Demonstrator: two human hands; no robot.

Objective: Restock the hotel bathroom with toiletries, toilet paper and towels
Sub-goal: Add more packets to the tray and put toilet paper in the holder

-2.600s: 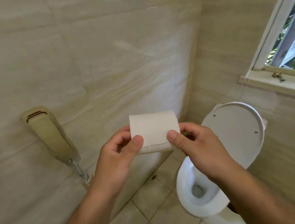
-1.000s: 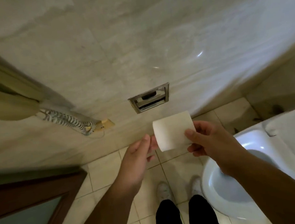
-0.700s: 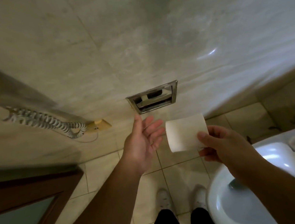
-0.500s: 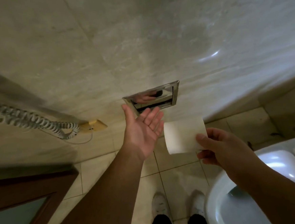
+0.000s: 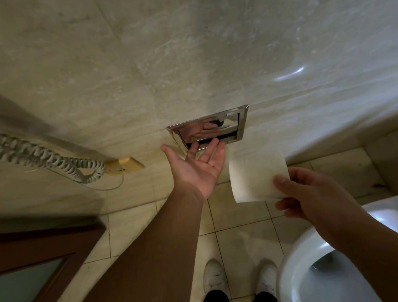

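A bathroom wall of pale beige marble-look tiles (image 5: 185, 44) fills the upper half of the downward view, meeting a floor of cream square tiles (image 5: 243, 240) below. Just above centre, a rectangular chrome toilet-paper holder recessed in the wall (image 5: 244, 123) shows a mirrored inside and a dark bar along its lower edge; no roll sits in it. The left hand (image 5: 195, 167) reaches up from 7 o'clock, palm up with fingers straight and spread, their tips at the holder's lower rim; whether they touch it cannot be told. The right hand (image 5: 316, 196), coming in from 4 o'clock, pinches a white roll of toilet paper (image 5: 255, 177) by its lower right end between thumb and fingers. The roll hangs in the air at 5 o'clock of the holder, just beside the left palm and apart from the wall. At 9 o'clock a grey coiled telephone cord (image 5: 38, 154) runs to a small beige wall socket (image 5: 125, 166); a dark wooden door frame (image 5: 45, 239) lies at 8 o'clock, a white toilet bowl (image 5: 295, 274) at 4 o'clock, and white shoes (image 5: 213, 276) at 6 o'clock. The toilet-paper step appears to be in hand. The next move likely calls for the left hand to free the bar while the right brings the roll toward 11 o'clock, lined up with the recess.
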